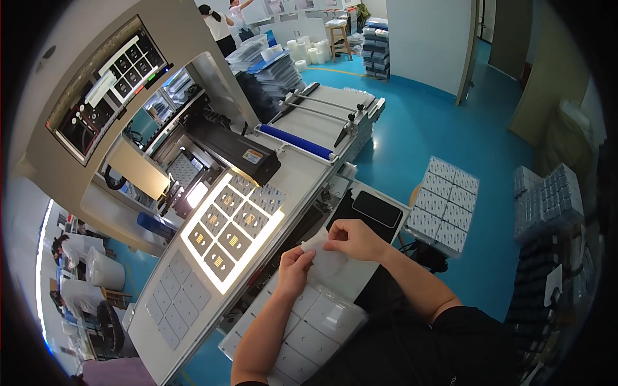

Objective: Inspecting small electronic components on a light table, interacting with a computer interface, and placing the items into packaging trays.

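Grip pinched on both sides: left hand point(295, 273) holds the edge of a thin, translucent white film piece point(329, 258) between thumb and fingers; right hand point(355, 240) pinches its upper part. Film sits between the hands, over the white rectangular table point(358, 279). Flat black rectangular phone point(375, 210) lies just beyond right hand. White gridded sheets point(308, 339) lie below left forearm. Brightly lit white panel point(253, 247), bearing dark square cards, is farther left.

Film point(327, 258) left of a probable phone point(377, 209)
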The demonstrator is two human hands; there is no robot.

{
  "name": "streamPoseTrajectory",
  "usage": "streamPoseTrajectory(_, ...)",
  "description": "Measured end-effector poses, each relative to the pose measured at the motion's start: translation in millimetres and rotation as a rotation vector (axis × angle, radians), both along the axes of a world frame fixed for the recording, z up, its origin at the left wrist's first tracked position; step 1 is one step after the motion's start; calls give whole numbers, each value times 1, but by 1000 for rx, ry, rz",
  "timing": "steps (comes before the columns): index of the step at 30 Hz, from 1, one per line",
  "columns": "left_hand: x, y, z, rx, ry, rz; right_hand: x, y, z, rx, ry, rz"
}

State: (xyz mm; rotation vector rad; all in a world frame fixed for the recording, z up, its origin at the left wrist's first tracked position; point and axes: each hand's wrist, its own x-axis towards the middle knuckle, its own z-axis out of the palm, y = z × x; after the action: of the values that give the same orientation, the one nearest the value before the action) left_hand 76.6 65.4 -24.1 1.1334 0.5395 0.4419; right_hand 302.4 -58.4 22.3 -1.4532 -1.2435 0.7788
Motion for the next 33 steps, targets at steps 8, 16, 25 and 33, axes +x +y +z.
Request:
streamPoseTrajectory(8,5,-18,16,29,-47,101,18,-2,-36,-85,434,148)
streamPoseTrajectory(16,2,-6,13,18,35,-40,10,-5,-57,21,643,148)
streamPoseTrajectory(25,9,-10,41,176,188,-246,20,-15,-59,-45,1053,309)
streamPoseTrajectory(33,27,-51,97,239,210,-136,17,-36,-36,76,1150,386)
